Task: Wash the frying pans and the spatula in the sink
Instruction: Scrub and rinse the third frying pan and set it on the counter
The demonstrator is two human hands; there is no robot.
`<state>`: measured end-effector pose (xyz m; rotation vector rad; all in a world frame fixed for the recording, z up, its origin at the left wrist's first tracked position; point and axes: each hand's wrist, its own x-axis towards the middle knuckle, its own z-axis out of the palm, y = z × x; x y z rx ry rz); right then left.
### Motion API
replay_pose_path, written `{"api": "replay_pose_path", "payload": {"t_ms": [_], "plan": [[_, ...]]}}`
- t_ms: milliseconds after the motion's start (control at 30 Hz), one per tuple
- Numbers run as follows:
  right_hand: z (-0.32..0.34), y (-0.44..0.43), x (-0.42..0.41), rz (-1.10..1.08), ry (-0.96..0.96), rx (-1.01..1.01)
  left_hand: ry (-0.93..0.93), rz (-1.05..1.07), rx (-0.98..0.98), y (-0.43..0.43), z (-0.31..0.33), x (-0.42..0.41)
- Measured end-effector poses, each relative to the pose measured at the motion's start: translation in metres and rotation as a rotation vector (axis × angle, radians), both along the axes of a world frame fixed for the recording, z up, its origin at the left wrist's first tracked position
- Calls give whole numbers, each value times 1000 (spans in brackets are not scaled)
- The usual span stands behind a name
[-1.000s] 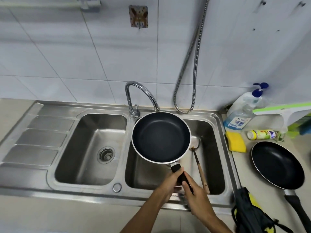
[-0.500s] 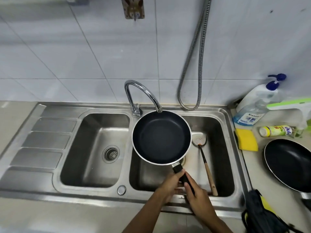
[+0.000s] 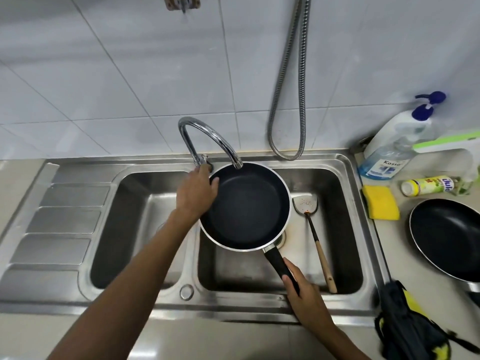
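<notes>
A black frying pan [image 3: 248, 206] is held over the right basin of the steel sink [image 3: 345, 162], under the spout of the chrome tap [image 3: 207, 133]. My right hand [image 3: 304, 294] grips its black handle. My left hand [image 3: 196, 189] reaches to the tap's lever at the base, fingers touching it; the thumb lies at the pan's left rim. A metal spatula [image 3: 306, 203] with a wooden handle lies in the right basin beside the pan. A second black frying pan [image 3: 446, 235] sits on the counter at the right.
A yellow sponge [image 3: 380, 205], a small yellow bottle [image 3: 428, 187] and a soap pump bottle [image 3: 394, 149] stand right of the sink. A black and yellow bag [image 3: 410, 326] lies at the front right. A metal hose [image 3: 288, 100] hangs on the tiled wall. The left basin holds nothing.
My left hand has let go of the pan's handle and moved up to the tap's lever. My right hand keeps holding the handle. No water is seen running.
</notes>
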<state>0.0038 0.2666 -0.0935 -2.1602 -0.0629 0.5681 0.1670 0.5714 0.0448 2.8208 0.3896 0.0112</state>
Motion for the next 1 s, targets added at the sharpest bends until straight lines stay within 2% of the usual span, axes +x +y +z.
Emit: {"api": "replay_pose_path", "payload": {"t_ms": [100, 233, 433, 500, 600, 800, 867, 1000], "plan": [[-2, -1, 0, -10, -8, -31, 65, -173, 172, 19, -1, 41], [-9, -4, -2, -37, -1, -38, 184, -194, 243, 23, -24, 54], [-14, -7, -2, -26, 3, -18, 33, -16, 146, 15, -55, 19], [-14, -8, -2, -10, -2, -24, 80, 19, 172, 12, -68, -5], [-13, -6, -2, 0, 2, -24, 267, -24, 200, 11, -89, -25], [-2, -4, 0, -4, -6, 45, 400, 26, 59, -3, -80, -18], [4, -4, 3, -9, 43, 72, 336, 37, -6, -11, -69, -29], [10, -5, 17, -11, 207, 187, -31, 176, -355, -62, -63, -89]]}}
